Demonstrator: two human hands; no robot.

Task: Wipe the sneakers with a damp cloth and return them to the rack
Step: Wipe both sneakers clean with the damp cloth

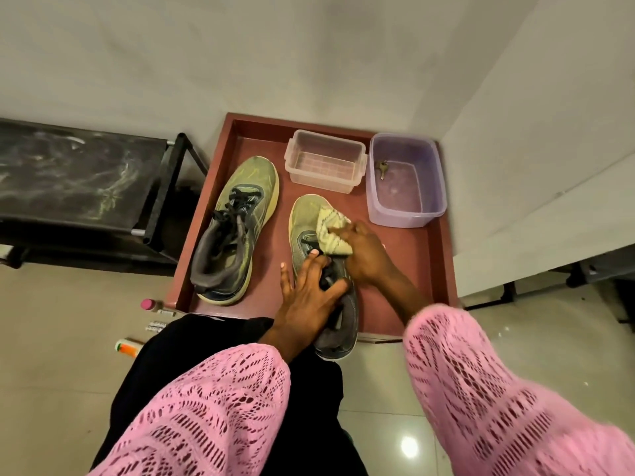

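Note:
Two olive-green sneakers with grey collars lie on a reddish-brown tray. The left sneaker lies untouched, toe pointing away. The right sneaker lies with its heel over the tray's near edge. My left hand grips it around the laces and collar. My right hand presses a folded yellowish patterned cloth onto the sneaker's upper just behind the toe. Part of the laces and tongue is hidden under my hands.
A clear plastic box and a purple tub holding a key stand at the tray's far side. A black shoe rack stands to the left against the wall. Small bottles lie on the tiled floor by the tray's near-left corner.

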